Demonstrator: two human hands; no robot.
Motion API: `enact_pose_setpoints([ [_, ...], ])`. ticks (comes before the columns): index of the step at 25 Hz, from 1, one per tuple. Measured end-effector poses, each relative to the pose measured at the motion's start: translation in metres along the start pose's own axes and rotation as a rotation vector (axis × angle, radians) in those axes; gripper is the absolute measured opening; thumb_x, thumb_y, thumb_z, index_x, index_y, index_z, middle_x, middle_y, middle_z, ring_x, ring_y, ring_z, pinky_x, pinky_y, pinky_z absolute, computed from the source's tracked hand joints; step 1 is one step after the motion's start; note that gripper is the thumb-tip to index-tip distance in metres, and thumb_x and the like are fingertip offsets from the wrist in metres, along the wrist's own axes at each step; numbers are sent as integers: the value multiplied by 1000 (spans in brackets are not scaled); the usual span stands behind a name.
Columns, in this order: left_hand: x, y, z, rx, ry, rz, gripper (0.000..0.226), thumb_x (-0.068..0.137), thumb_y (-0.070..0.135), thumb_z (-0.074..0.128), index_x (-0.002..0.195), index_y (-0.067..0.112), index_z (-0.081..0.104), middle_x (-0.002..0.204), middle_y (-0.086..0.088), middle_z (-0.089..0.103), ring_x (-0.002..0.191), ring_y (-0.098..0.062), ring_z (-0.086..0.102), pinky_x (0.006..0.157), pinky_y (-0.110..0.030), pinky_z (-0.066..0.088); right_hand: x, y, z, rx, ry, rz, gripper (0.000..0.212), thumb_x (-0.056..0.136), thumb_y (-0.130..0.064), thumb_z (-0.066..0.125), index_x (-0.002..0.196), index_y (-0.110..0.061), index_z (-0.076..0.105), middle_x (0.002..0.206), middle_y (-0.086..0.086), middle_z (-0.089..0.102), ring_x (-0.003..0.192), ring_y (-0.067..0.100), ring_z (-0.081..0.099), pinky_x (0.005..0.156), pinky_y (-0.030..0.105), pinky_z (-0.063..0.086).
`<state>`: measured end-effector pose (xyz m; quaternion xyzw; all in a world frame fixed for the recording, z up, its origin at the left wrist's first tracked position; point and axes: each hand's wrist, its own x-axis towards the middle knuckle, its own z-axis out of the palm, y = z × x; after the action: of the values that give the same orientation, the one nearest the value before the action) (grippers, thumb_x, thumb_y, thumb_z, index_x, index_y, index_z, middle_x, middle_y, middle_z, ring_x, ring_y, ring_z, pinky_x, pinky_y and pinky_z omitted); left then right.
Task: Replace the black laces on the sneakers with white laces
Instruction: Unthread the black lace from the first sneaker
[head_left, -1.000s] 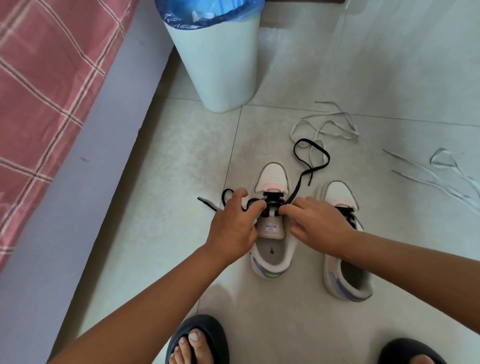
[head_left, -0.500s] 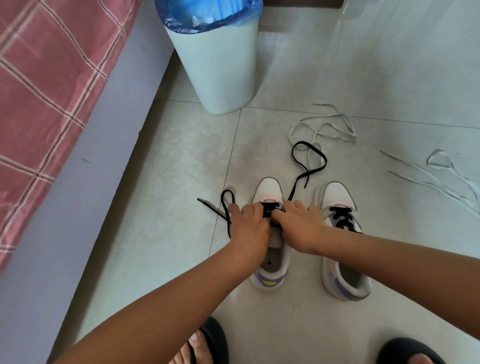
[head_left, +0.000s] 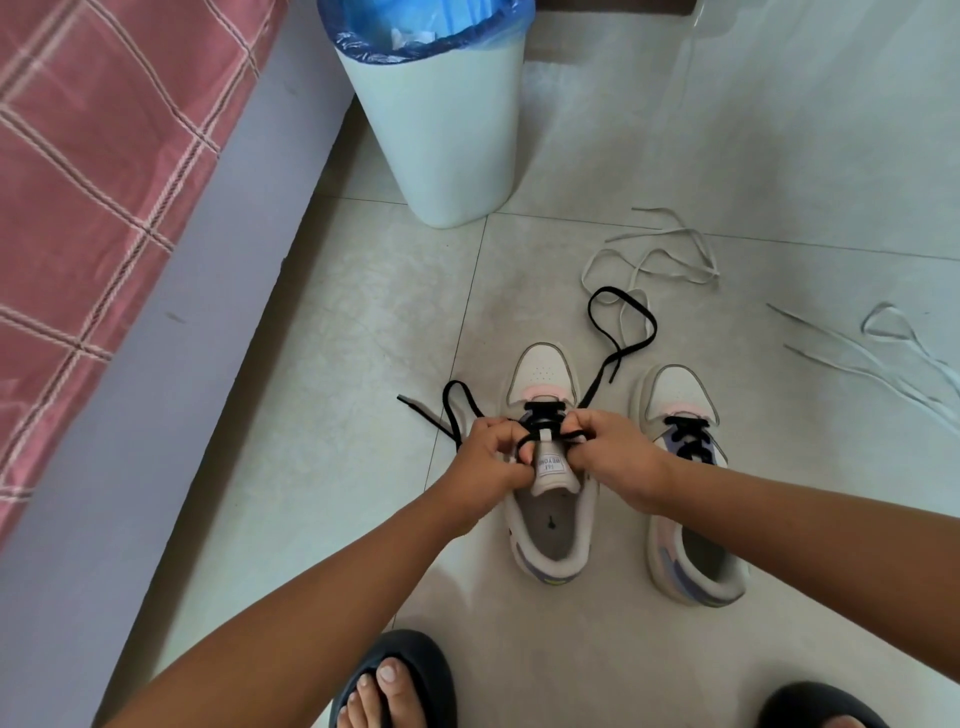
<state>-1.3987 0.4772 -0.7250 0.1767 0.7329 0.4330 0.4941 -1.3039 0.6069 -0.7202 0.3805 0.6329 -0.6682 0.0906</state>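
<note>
Hands drawn back twd tongue; L hand (head_left: 485, 462), R hand (head_left: 613, 454) pinching black lace (head_left: 545, 415); unlacing ongoing.

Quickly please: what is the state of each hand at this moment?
Left hand: fingers curled, pinching the black lace of the left sneaker.
Right hand: fingers curled, pinching the same lace on the other side.

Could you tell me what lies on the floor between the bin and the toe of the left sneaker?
Head view: only bare floor tile lies between the bin and the left sneaker.
</note>
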Motion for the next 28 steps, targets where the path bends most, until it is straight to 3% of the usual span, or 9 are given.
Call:
enact_pose_setpoints([
  [5,-3,6,-16,-612,-223,-194,4,71,25,66,68,24,67,76,9,63,75,-7,58,68,-24,43,-5,4,-8,42,57,22,32,76,15,51,62,-14,47,59,-2,48,58,11,44,52,12,39],
  [8,-1,-1,-19,-700,-216,-235,31,77,43,55,60,20,67,72,7,63,75,-9,58,66,-27,41,-8,6,-17,-11,-64,64,22,81,1,58,66,-15,51,62,-2,49,63,11,44,58,16,38],
  [10,-1,-6,-20,-850,-105,-282,36,75,44,56,52,16,63,67,4,64,73,-14,60,65,-29,41,-7,2,-22,276,-111,187,16,91,-24,55,77,-17,57,65,-2,47,66,12,43,66,26,37],
  [12,-4,-10,-25,-981,-32,-306,37,72,42,61,49,13,60,65,-2,64,72,-19,65,69,-32,44,-3,3,-29,594,-57,247,37,94,-47,43,71,-19,51,54,-4,37,61,13,36,65,31,33],
  [19,-2,-10,-53,-885,83,-292,36,91,36,48,83,5,65,35,1,33,42,-15,48,61,-29,40,0,1,-52,902,143,239,64,92,-40,47,33,-16,40,44,4,45,65,18,51,67,32,44],
  [22,3,2,-52,-455,-48,-131,34,99,31,38,96,12,67,36,5,31,39,-11,41,54,-26,30,-3,-16,-52,870,-3,199,49,88,-43,52,52,-12,62,32,-1,27,47,15,42,67,30,46],
  [24,1,12,-51,-370,-111,-33,36,97,25,40,78,18,70,52,2,57,60,-14,61,57,-24,40,-4,-24,-54,865,-80,156,40,83,-46,55,92,-9,70,31,-3,22,33,12,30,62,27,50],
  [26,-1,14,-55,-472,-142,-38,38,88,19,42,57,19,65,85,-4,73,90,-14,68,71,-24,46,-4,-25,-63,878,-69,147,49,80,-46,60,117,-14,55,36,-1,34,29,10,25,49,24,48],
  [28,-4,10,-62,-501,-127,-20,44,87,9,40,50,19,61,100,-8,73,105,-13,65,84,-26,46,-5,-20,-69,816,4,140,45,83,-41,60,121,-26,42,72,9,67,32,9,26,41,20,41],
])
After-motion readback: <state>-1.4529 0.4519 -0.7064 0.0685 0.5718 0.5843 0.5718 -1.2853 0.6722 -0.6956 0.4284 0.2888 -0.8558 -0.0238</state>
